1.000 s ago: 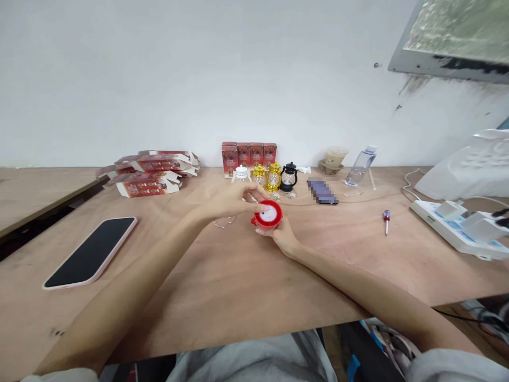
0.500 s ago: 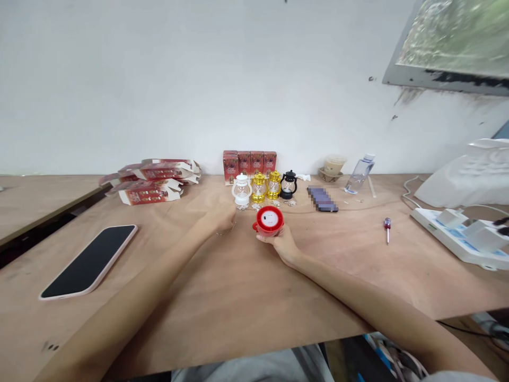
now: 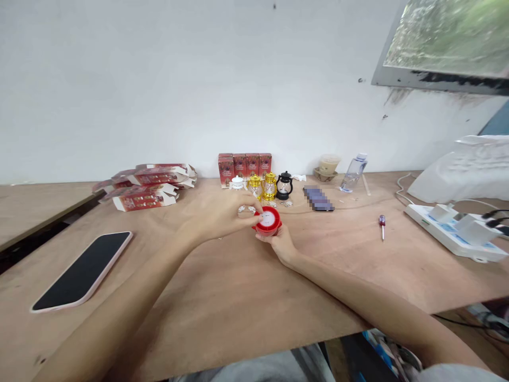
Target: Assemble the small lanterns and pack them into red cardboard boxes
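Note:
My right hand is wrapped round a small red lantern, tipped so that its round base faces me. A white disc sits inside the base's red rim. My left hand reaches over from the left, its thumb and index fingertip drawn together at the disc's left edge. Anything between those fingertips is too small to make out. Behind stand a white lantern, partly covered by my left hand, two gold lanterns and a black lantern. Tiny light-coloured pieces lie in front of them.
Red boxes stand against the wall, and opened cartons lie at left. A phone is near the left edge. To the right are a blurred-out purple item, a cup, a bottle, a screwdriver and a power strip.
My left hand has moved right, from the table beside the white lantern to the red lantern's base. My right hand still holds the lantern, base towards me. The view has shifted slightly.

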`<state>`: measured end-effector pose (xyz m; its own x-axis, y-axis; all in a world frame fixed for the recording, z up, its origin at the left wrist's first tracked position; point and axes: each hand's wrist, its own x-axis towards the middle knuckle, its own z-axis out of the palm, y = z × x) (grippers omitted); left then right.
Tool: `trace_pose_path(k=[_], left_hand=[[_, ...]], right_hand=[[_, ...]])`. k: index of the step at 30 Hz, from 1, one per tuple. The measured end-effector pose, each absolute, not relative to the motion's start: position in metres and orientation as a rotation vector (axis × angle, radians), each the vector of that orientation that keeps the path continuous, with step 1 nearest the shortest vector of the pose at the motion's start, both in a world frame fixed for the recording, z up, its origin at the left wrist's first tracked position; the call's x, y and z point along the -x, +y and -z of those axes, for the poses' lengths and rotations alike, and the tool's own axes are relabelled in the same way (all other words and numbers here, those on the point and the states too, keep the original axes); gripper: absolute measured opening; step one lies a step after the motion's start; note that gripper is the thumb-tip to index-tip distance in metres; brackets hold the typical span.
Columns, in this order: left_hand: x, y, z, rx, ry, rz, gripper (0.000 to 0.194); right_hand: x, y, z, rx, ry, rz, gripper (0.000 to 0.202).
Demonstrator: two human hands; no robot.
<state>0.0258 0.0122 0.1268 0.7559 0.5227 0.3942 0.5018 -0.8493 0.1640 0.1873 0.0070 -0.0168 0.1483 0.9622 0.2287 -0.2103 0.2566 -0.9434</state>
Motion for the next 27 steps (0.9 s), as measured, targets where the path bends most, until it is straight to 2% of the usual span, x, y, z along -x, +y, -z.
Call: trace_pose_path(k=[9, 14, 23, 27], left_hand=[[-0.035, 0.009, -0.122, -2.955, 0.895, -0.446, 0.025], [-0.040, 0.005, -0.119, -2.940, 0.926, -0.435, 0.042], [-0.043, 0.004, -0.113, -3.081, 0.954, -0.338, 0.039], [-0.042, 0.005, -0.109, -3.143, 0.971, -0.322, 0.044]], right_hand=[[-0.187, 0.006, 0.017, 0.865, -1.047, -1.033, 0.052], [-0.188, 0.007, 0.019, 0.848, -1.085, -1.035, 0.051], [-0.190, 0.011, 0.025, 0.852, -1.124, -0.972, 0.044], [-0.190, 0.009, 0.023, 0.877, -1.123, -0.968, 0.047]])
